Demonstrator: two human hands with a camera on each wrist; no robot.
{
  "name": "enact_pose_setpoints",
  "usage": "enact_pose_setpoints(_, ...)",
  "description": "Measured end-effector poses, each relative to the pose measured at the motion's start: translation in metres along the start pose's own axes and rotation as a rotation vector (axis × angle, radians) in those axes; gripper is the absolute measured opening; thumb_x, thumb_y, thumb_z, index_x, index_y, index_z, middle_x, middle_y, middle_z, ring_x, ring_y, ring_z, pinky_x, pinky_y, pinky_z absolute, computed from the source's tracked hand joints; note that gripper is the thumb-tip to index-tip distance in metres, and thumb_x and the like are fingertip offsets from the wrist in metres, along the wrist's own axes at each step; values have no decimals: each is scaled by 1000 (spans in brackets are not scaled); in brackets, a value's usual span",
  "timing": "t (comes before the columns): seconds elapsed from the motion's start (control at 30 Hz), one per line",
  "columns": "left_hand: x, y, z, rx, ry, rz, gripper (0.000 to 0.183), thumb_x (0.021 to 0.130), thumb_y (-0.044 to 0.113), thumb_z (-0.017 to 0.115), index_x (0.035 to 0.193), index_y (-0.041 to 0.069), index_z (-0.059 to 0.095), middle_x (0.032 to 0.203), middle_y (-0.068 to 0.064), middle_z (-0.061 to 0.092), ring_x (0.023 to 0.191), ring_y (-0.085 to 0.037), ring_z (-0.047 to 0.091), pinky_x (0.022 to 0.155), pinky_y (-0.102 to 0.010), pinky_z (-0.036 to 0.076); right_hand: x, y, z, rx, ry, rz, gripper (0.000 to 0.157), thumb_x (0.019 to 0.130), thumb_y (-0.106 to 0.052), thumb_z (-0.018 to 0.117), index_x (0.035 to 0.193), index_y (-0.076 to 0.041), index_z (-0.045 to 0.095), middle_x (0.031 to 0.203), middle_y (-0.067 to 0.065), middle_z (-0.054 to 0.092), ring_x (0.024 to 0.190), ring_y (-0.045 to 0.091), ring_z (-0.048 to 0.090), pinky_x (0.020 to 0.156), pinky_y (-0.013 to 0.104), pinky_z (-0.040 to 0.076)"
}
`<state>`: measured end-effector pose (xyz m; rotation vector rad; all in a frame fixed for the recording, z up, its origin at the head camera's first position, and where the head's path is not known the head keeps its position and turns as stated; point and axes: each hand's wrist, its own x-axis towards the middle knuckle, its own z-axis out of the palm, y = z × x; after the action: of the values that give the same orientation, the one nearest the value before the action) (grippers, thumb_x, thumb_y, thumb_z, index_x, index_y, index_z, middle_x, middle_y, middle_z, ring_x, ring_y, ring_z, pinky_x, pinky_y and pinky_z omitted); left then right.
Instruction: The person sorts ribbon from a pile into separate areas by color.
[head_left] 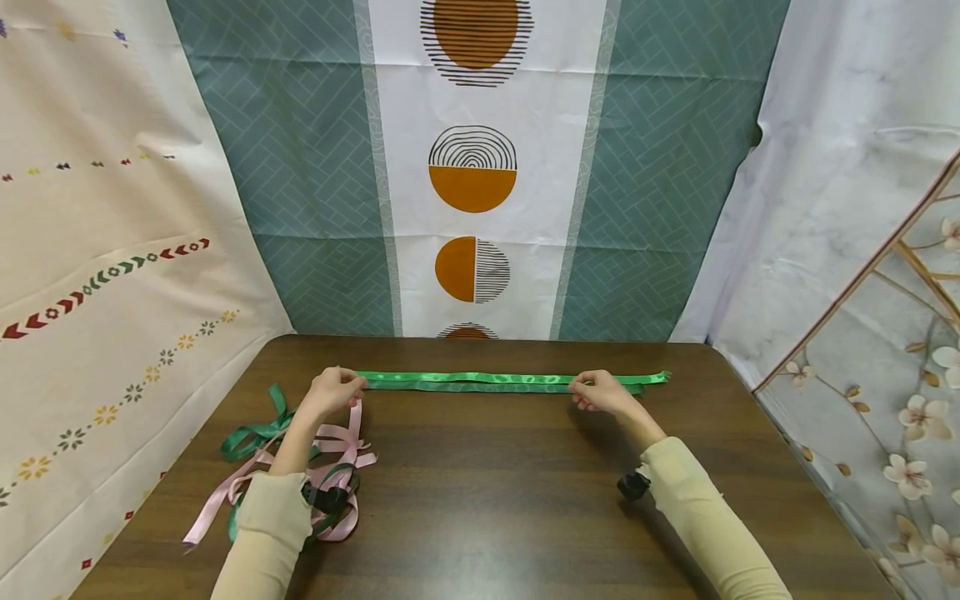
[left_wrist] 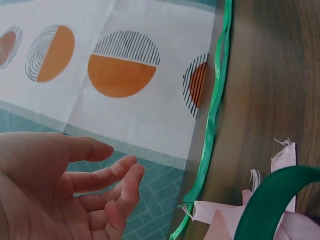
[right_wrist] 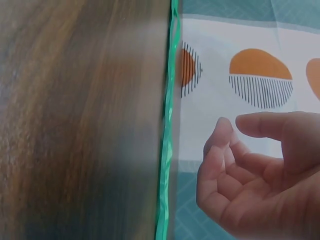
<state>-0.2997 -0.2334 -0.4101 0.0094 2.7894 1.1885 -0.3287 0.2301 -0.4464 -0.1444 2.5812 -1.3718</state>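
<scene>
Two green ribbons lie side by side across the back of the table: a bright green ribbon (head_left: 472, 377) and a darker green ribbon (head_left: 480, 387) just in front of it. Over their left end is my left hand (head_left: 337, 390), thumb and fingers apart in the left wrist view with nothing between them. My right hand (head_left: 596, 390) hovers by the ribbons nearer their right end. In the right wrist view its thumb and index finger are close together, fingers loosely bent, with no ribbon between them. The right ends of the ribbons extend past this hand.
A tangled pile of pink ribbons (head_left: 348, 450) and dark green ribbons (head_left: 247, 440) lies on the left of the wooden table (head_left: 480, 492), partly under the left forearm. Patterned cloths hang behind the table and at both sides.
</scene>
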Motion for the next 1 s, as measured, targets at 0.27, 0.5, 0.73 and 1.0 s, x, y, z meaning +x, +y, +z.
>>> enact_pose_setpoints(0.27,-7,-3,-1,-23,71,-4,32,99,16,47,110,-9,65,93,-20,71,86,-31,69,82,-41,54,-6,-7,2,-12,-36,-4,29,97,-13,51,109,11,61,75,2,62,64,7,58,62,26,51)
enact_pose_setpoints(0.5,-13,-2,-1,-8,170,-25,31,98,13,44,106,-6,68,80,-11,72,84,-32,68,68,-29,47,-9,-10,5,21,-53,3,29,98,-13,50,110,11,60,76,0,60,65,7,57,62,23,49)
enact_pose_setpoints(0.73,-21,-2,0,2,241,-31,30,96,12,46,104,-6,69,91,-20,72,79,-27,68,62,-27,45,-11,-14,10,3,-57,-23,28,98,-13,51,109,10,61,76,2,60,66,9,58,62,25,49)
enact_pose_setpoints(1.0,-24,-2,4,-26,254,-29,28,96,11,46,98,-3,70,89,-18,73,74,-22,67,64,-27,46,-15,-19,16,-23,-41,-43,26,99,-11,50,108,11,61,75,3,60,64,10,58,62,28,50)
